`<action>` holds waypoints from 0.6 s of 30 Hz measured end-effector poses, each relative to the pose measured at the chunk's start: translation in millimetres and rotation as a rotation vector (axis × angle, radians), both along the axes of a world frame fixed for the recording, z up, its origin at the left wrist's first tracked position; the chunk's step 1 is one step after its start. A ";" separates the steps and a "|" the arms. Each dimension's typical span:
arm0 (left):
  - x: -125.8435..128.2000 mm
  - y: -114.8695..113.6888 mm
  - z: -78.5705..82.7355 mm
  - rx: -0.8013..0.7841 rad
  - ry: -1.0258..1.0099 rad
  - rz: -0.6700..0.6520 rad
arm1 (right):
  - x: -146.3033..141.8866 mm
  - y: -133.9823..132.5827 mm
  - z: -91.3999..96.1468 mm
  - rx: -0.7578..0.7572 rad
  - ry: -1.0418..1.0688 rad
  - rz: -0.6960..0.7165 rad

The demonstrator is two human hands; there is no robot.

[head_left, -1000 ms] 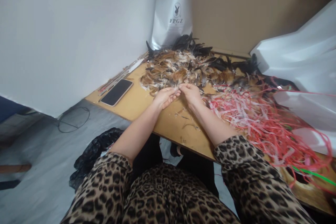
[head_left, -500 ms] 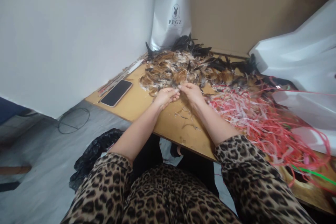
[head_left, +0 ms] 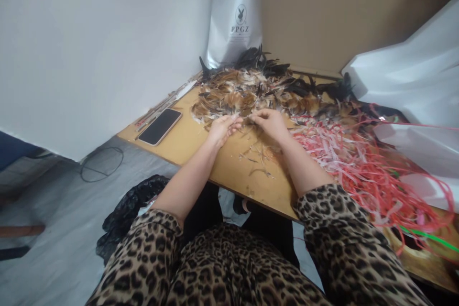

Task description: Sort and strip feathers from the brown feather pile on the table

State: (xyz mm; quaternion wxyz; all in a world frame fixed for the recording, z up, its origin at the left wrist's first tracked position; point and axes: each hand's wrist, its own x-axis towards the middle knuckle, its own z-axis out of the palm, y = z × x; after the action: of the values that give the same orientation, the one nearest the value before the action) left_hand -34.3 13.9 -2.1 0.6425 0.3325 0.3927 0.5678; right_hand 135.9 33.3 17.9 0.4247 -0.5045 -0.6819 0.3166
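Note:
My left hand [head_left: 225, 129] is at the near edge of a heap of brown and black feathers [head_left: 229, 95]. Its thumb and fingertips are pinched together on what looks like a brown feather [head_left: 246, 104], though the pile behind blurs its outline. Just to the right, my right hand [head_left: 270, 122] has thumb and forefinger closed in a pinch; whatever is between them is too small to make out. A small gap separates the two hands. Below them, thin feather scraps [head_left: 256, 158] lie on the wooden table [head_left: 233, 172].
A phone [head_left: 160, 126] lies on the table's left side. Pink and red ribbon strips [head_left: 358, 167] are heaped at the right, beside white bags [head_left: 412, 71]. Another white bag [head_left: 234, 24] stands behind the feathers. A black plastic bag [head_left: 132, 205] is below the table's front edge.
My right hand has moved a little to the right, away from my left hand, which stays almost in place. The fingertips were close together before and are now apart.

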 end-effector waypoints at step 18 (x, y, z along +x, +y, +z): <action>-3.9 2.4 0.7 -0.040 -0.084 0.050 | 2.3 -11.0 4.4 0.292 -1.143 0.132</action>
State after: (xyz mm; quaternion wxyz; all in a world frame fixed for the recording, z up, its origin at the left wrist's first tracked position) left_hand -38.2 16.3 -1.3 0.6506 0.2857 0.3848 0.5891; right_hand 138.2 22.4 22.3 0.0344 -0.4877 -0.8690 -0.0765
